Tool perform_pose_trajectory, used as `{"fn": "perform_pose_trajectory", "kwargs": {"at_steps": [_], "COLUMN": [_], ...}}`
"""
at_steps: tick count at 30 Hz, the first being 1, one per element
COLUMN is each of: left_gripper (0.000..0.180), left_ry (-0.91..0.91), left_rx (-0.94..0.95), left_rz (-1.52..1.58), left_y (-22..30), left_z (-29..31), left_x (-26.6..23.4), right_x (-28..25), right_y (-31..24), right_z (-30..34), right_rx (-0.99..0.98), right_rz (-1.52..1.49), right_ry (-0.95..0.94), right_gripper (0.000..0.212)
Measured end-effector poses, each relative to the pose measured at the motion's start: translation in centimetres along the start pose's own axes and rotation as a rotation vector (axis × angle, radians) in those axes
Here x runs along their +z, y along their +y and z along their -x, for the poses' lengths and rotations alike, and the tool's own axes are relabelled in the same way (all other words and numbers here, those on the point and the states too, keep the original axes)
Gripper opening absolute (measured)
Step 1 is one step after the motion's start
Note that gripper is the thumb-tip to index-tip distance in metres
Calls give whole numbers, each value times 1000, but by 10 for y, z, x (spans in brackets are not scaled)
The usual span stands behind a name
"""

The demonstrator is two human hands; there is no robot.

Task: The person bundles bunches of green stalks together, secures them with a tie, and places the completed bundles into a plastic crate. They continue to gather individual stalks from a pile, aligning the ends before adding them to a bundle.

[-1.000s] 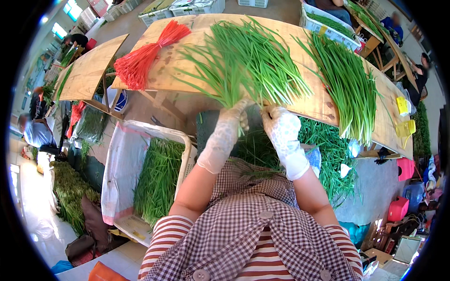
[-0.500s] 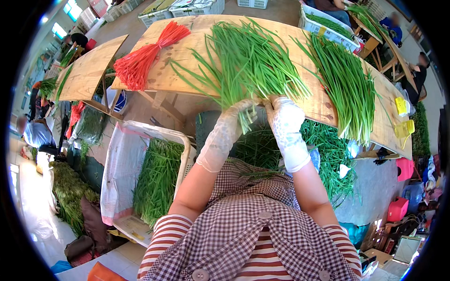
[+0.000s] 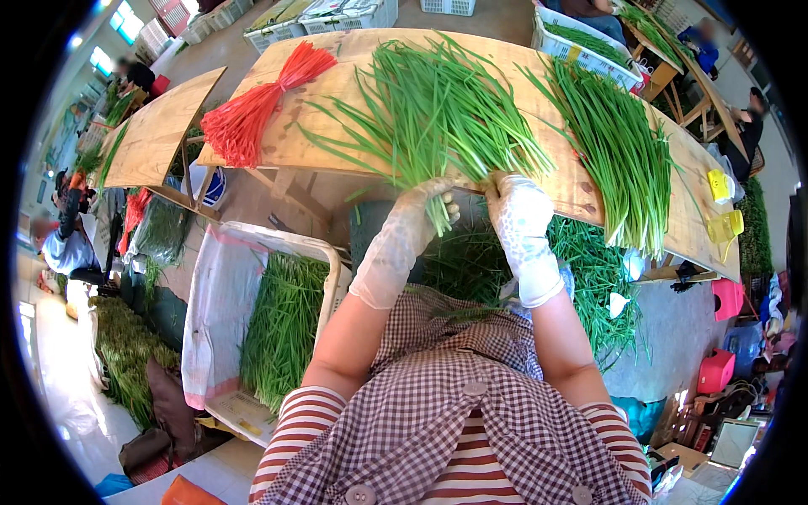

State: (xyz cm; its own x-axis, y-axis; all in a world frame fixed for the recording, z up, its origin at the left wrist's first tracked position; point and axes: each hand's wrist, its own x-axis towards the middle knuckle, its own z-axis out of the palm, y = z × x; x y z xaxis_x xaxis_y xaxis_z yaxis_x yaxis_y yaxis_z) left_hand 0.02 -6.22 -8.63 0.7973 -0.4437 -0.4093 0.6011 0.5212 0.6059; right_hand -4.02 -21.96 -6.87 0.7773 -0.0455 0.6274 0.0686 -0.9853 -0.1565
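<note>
Both my hands wear thin, pale translucent gloves. My left hand (image 3: 410,223) is closed round a bunch of garlic chives (image 3: 414,160), its cut stem ends sticking out below the fingers and its leaves fanning over the wooden table (image 3: 324,139). Just to the right, my right hand (image 3: 520,212) is curled, thumb and fingers together, at the table's near edge by the stem ends of a loose heap of garlic chives (image 3: 492,109). Whatever its fingers pinch is too small or hidden. Farther right lies another long heap of garlic chives (image 3: 619,147).
A bundle of red plastic ties (image 3: 269,105) lies on the table's left part. Below left stands a lined crate (image 3: 332,278) holding greens. Loose trimmings (image 3: 602,295) pile beneath the table at right. A yellow container (image 3: 725,227) sits at the right end. Other people work farther off.
My right hand has shifted slightly right, opening a small gap from my left hand. The left still grips its bunch. At far left, a person has raised an arm.
</note>
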Motion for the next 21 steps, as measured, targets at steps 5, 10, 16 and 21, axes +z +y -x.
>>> {"fn": "perform_pose_trajectory", "kwargs": {"at_steps": [5,10,16,21], "left_gripper": [19,21,26,31], "left_ry": [55,-170,-227,-74], "left_rx": [60,97,112,159], "left_rz": [-89,3,-50,64], "left_y": [5,-7,-11,-8], "left_z": [11,3,7,9], "left_x": [16,3,9,-3], "right_x": [1,-10,6,-21], "right_y": [-4,-15,-18,-18], "right_z": [6,19,39,1], "right_rx": [465,774,232,71], "right_rz": [-631,-1243,-672,-129], "right_ry": [-191,-534,-292,-20], "right_gripper": [18,33,18,19]}}
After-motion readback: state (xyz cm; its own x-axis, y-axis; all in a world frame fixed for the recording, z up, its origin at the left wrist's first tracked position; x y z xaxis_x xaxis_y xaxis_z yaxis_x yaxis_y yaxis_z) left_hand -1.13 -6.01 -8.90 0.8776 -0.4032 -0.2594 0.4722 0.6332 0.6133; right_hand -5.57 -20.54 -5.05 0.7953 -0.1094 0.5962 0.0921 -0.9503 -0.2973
